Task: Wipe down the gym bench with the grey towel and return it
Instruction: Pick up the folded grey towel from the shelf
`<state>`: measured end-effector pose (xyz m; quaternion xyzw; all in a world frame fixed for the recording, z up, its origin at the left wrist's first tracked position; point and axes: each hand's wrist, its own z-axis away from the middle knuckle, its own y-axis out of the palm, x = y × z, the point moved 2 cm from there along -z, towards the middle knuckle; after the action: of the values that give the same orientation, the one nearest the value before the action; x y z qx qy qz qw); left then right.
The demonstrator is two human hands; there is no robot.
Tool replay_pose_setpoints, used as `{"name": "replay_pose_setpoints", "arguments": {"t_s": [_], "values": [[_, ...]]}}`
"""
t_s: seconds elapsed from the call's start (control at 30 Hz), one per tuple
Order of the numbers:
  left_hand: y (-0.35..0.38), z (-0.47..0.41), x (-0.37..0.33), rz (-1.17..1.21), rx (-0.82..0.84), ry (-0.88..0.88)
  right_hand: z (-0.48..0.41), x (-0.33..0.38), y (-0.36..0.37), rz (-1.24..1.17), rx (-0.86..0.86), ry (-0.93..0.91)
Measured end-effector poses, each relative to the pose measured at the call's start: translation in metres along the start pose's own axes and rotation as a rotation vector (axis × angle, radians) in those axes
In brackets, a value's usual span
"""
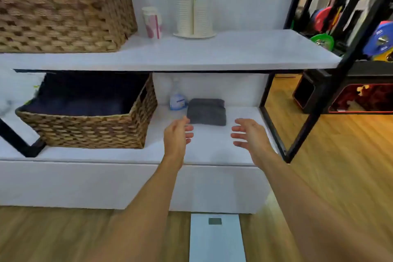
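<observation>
A folded grey towel (206, 111) lies on the lower white shelf (212, 147), near the back wall. My left hand (177, 135) hovers just in front of the towel's left corner, fingers relaxed and spread, holding nothing. My right hand (247, 134) hovers in front of the towel's right side, palm turned inward, fingers loosely spread and empty. Both hands are a short way from the towel and do not touch it. No gym bench is in view.
A spray bottle (177, 100) stands left of the towel. A wicker basket (89, 117) fills the shelf's left part. The upper shelf (234, 53) holds another basket (61, 10), a cup (152, 22) and stacked cups (194, 10). A black frame (274, 125) bounds the right; a scale (217, 238) lies on the floor.
</observation>
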<state>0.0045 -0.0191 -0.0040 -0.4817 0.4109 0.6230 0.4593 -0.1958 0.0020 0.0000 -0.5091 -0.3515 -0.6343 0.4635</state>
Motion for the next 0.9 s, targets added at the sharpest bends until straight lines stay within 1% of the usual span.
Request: {"name": "replay_pose_setpoints", "arguments": {"t_s": [0.13,0.23,0.3,0.4,0.43,0.5,0.57,0.6,0.67,0.73,0.8,0.9], "values": [[0.034,-0.092,0.081,0.009,0.022,0.022,-0.103,-0.069,0.024,0.050,-0.016,-0.040],[0.049,-0.158,0.136,-0.010,-0.025,0.111,-0.185,-0.118,0.035,0.179,-0.100,-0.173],[0.062,-0.197,0.165,-0.012,-0.046,0.139,-0.227,-0.143,0.035,0.253,-0.173,-0.229],[0.078,-0.253,0.180,-0.026,-0.074,0.231,-0.277,-0.165,0.040,0.267,-0.196,-0.264],[0.084,-0.270,0.180,-0.054,-0.089,0.264,-0.290,-0.168,0.045,0.302,-0.213,-0.285],[0.093,-0.297,0.177,-0.163,-0.151,0.284,-0.312,-0.169,0.057,0.496,-0.267,-0.318],[0.100,-0.317,0.177,-0.311,-0.206,0.244,-0.329,-0.168,0.067,0.726,-0.315,-0.324],[0.103,-0.324,0.177,-0.407,-0.225,0.211,-0.335,-0.166,0.070,0.797,-0.323,-0.317],[0.106,-0.332,0.175,-0.551,-0.233,0.164,-0.346,-0.164,0.075,0.867,-0.323,-0.304],[0.106,-0.334,0.171,-0.586,-0.185,0.165,-0.351,-0.161,0.074,0.852,-0.305,-0.292],[0.102,-0.328,0.168,-0.577,-0.116,0.166,-0.349,-0.160,0.073,0.786,-0.287,-0.289],[0.089,-0.311,0.169,-0.495,-0.054,0.133,-0.339,-0.160,0.071,0.649,-0.217,-0.336]]}}
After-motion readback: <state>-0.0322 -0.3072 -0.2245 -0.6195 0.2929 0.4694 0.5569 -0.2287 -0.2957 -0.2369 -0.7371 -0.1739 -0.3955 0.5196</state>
